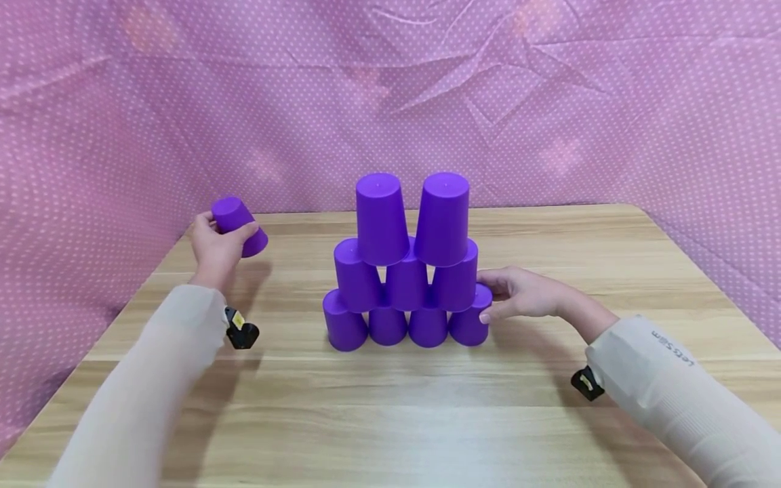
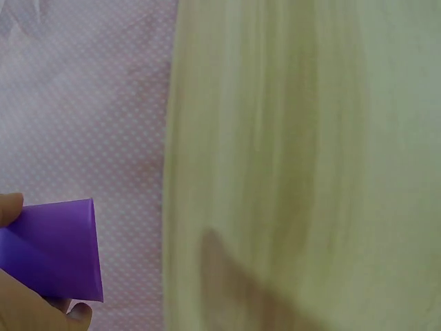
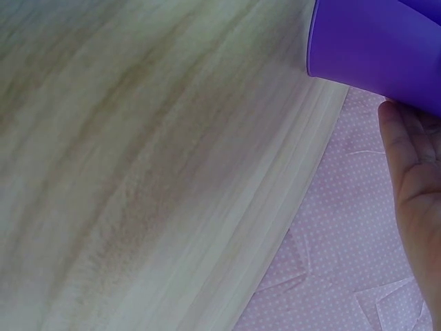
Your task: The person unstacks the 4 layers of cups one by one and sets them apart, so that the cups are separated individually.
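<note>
My left hand (image 1: 219, 247) grips a purple cup (image 1: 234, 220) above the left back of the table. Its closed end is up and the cup tilts. In the left wrist view, fingers and thumb lie around this cup (image 2: 58, 248). Upside-down purple cups form a stack in the middle: several in the bottom row (image 1: 388, 327), three in the middle row (image 1: 407, 285), two on top (image 1: 444, 217). My right hand (image 1: 527, 293) is at the bottom row's right-end cup (image 1: 468, 325), thumb at its front edge, other fingers partly hidden behind. The right wrist view shows fairly straight fingers beside a cup (image 3: 375, 48).
The wood-grain table (image 1: 427, 413) lies under everything. Pink dotted cloth (image 1: 293, 122) hangs behind it and at both sides. Each forearm wears a pale sleeve (image 1: 677, 393) with a small black device (image 1: 587, 383) at the wrist.
</note>
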Demonstrator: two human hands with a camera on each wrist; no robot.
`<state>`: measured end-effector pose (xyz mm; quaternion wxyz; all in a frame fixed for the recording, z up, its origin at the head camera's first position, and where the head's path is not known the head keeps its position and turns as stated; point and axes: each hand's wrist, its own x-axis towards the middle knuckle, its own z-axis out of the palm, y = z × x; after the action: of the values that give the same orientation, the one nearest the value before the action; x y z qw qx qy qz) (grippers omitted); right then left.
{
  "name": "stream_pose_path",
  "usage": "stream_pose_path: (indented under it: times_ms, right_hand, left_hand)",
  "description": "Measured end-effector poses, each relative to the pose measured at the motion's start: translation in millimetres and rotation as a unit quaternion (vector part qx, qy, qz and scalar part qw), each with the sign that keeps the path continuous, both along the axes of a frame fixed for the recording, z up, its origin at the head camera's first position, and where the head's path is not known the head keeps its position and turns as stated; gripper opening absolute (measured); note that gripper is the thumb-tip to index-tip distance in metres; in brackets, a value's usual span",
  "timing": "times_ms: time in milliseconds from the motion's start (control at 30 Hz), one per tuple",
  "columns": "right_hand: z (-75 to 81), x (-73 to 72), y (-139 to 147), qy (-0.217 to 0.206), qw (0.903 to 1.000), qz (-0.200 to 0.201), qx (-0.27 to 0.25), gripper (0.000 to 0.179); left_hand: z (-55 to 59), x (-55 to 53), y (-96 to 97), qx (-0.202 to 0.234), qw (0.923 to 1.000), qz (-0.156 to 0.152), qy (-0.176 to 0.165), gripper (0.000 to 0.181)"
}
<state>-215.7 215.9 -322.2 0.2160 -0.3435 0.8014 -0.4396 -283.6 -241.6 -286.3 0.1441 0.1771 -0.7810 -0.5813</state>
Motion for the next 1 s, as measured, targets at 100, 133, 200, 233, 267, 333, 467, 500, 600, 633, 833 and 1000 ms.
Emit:
stream_pose_path:
  times_ms: [100, 133, 200, 233, 267, 333, 467, 500, 600, 633, 833, 1000]
  right_hand:
    - [-0.5, 0.1, -0.3, 0.003, 1.0, 0.001, -0.001, 0.06]
    - [-0.7, 0.2, -0.3, 0.003, 1.0, 0.0, -0.001, 0.06]
    - [-1.2, 0.0, -0.1, 0.004, 1.0, 0.0, -0.002, 0.059]
    - [-1.4, 0.1, -0.2, 0.004, 1.0, 0.0, -0.001, 0.059]
    - [-1.7, 0.0, -0.2, 0.005, 1.0, 0.0, -0.001, 0.06]
    - [-2.1, -0.2, -0.1, 0.005, 1.0, -0.001, 0.0, 0.06]
    - [-2.6, -0.3, 0.2, 0.005, 1.0, 0.001, -0.002, 0.06]
    - [-2.4, -0.2, 0.3, 0.004, 1.0, 0.001, -0.003, 0.06]
    - [-1.7, 0.6, 0.5, -0.001, 1.0, -0.002, -0.004, 0.06]
    - [-1.4, 0.9, 0.4, -0.003, 1.0, -0.004, -0.002, 0.06]
    - [-2.0, 1.4, -0.2, -0.003, 1.0, -0.008, 0.004, 0.06]
    - [-1.5, 1.3, -0.1, -0.005, 0.9999, -0.008, 0.003, 0.059]
  left_hand:
    - [-8.2, -0.1, -2.5, -0.012, 0.9998, -0.006, -0.015, 0.072]
    - [-10.9, -0.3, -3.4, -0.012, 0.9997, -0.007, -0.021, 0.072]
    - [-16.0, 0.1, -5.0, -0.008, 0.9994, -0.005, -0.034, 0.074]
    - [-18.6, 0.1, -6.0, -0.003, 0.9991, -0.003, -0.042, 0.075]
    - [-21.1, 0.5, -6.9, -0.003, 0.9988, 0.001, -0.049, 0.075]
    - [-26.2, 0.9, -8.6, 0.003, 0.9982, 0.012, -0.059, 0.076]
    - [-35.6, 0.7, -10.8, 0.014, 0.9973, 0.031, -0.066, 0.076]
    - [-37.6, 0.4, -11.2, 0.016, 0.997, 0.033, -0.068, 0.076]
    - [-43.4, -0.8, -11.5, 0.021, 0.9965, 0.038, -0.071, 0.076]
    - [-45.1, -1.3, -11.5, 0.024, 0.9963, 0.039, -0.073, 0.075]
    - [-50.8, -0.9, -12.0, 0.043, 0.9951, 0.047, -0.075, 0.074]
    - [-52.8, -1.1, -14.1, 0.054, 0.9945, 0.051, -0.074, 0.076]
